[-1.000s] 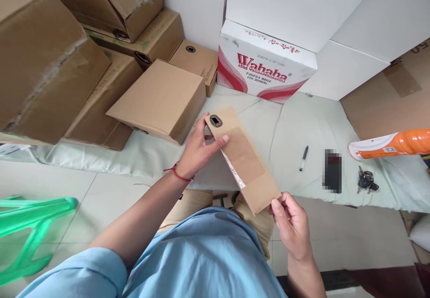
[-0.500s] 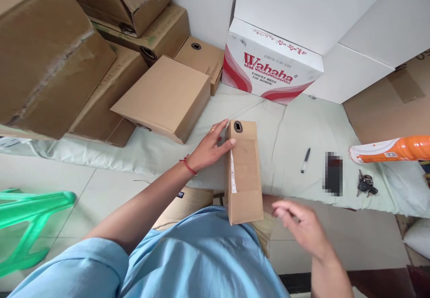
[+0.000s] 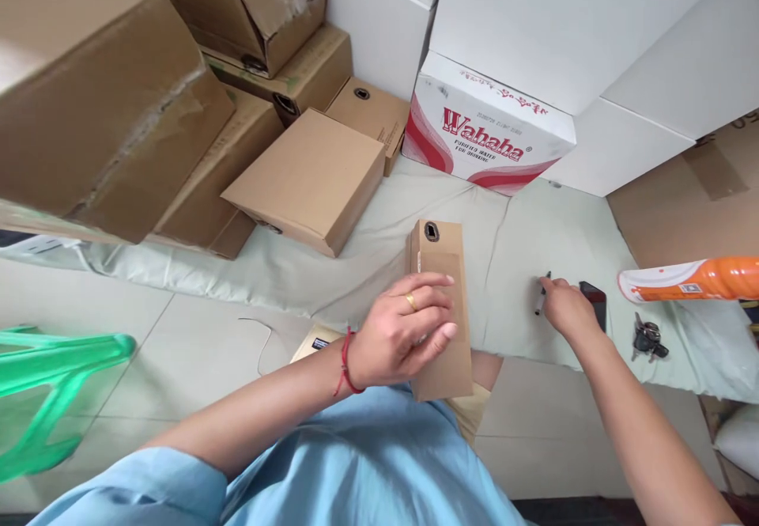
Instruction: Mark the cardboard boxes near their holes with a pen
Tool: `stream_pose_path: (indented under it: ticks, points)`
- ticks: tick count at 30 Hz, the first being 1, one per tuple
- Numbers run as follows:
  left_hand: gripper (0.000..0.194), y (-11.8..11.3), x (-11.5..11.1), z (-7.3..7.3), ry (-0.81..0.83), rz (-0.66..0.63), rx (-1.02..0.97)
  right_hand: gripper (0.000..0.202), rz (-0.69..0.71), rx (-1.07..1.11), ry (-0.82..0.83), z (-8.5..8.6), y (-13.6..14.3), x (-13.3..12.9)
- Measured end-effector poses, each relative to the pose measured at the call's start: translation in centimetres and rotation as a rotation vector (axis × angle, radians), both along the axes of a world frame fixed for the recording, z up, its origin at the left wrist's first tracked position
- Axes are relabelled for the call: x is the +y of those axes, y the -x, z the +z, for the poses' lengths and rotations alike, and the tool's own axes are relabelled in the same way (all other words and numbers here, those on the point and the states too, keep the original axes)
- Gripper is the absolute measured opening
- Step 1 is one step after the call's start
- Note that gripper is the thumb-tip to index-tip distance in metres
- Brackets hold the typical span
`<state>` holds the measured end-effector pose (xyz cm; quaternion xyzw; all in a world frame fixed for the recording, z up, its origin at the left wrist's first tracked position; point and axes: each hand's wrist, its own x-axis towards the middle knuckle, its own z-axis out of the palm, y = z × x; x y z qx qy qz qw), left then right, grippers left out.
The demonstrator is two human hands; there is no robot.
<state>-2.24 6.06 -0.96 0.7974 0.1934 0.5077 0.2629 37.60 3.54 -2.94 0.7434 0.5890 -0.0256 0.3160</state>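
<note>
A narrow brown cardboard box (image 3: 442, 368) lies lengthwise over the near edge of the cloth-covered table, a dark-rimmed hole at its far end. My left hand (image 3: 406, 324), with a gold ring and a red cord at the wrist, is over the box's left side, fingers apart and slightly bent, holding nothing. To the right, my right hand (image 3: 566, 307) pinches the pen (image 3: 540, 300) near its upper end, thumb and finger closed around it. A dark phone (image 3: 594, 302) lies just right of that hand, partly covered by it.
Brown boxes (image 3: 308, 174) are piled at the left. A white and red Wahaha carton (image 3: 483, 134) stands at the back. Keys (image 3: 647, 338) and an orange bottle (image 3: 700, 279) lie at the right. A green stool (image 3: 59, 360) is on the floor at left.
My left hand has moved from the box's far left edge to nearer me, over the box. My right hand has reached forward and right and taken hold of the pen. The view has shifted slightly.
</note>
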Motion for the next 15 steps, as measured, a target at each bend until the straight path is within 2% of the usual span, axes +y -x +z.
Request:
stream_pose_path:
  ticks: [3, 6, 9, 10, 11, 13, 15]
  points:
    - [0.013, -1.9, 0.6, -1.2, 0.013, -0.063, 0.048, 0.051, 0.02, -0.011, 0.05, 0.5, 0.1, 1.3]
    - [0.023, -2.9, 1.0, -2.4, -0.013, -0.07, 0.217, 0.044, 0.04, 0.01, 0.09, 0.8, -0.2, 2.1]
    - [0.034, -3.0, 1.0, -2.4, -0.002, -0.054, 0.402, 0.035, 0.059, 0.018, 0.103, 1.5, -0.3, 2.8]
    - [0.036, -2.9, 0.9, -2.2, 0.004, -0.053, 0.438, 0.03, 0.045, 0.027, 0.055, 2.0, -0.2, 3.0]
    - [0.037, -2.9, 0.9, -2.0, 0.005, -0.055, 0.459, 0.023, 0.012, 0.066, -0.05, 2.5, 0.1, 3.3]
    - [0.038, -2.9, 0.7, -1.7, 0.004, -0.057, 0.473, 0.008, -0.094, 0.292, -0.43, 3.8, 1.6, 3.8]
    - [0.039, -2.9, 0.7, -1.7, 0.009, -0.058, 0.472, 0.017, -0.198, 0.738, -0.902, 5.3, 4.4, 4.6]
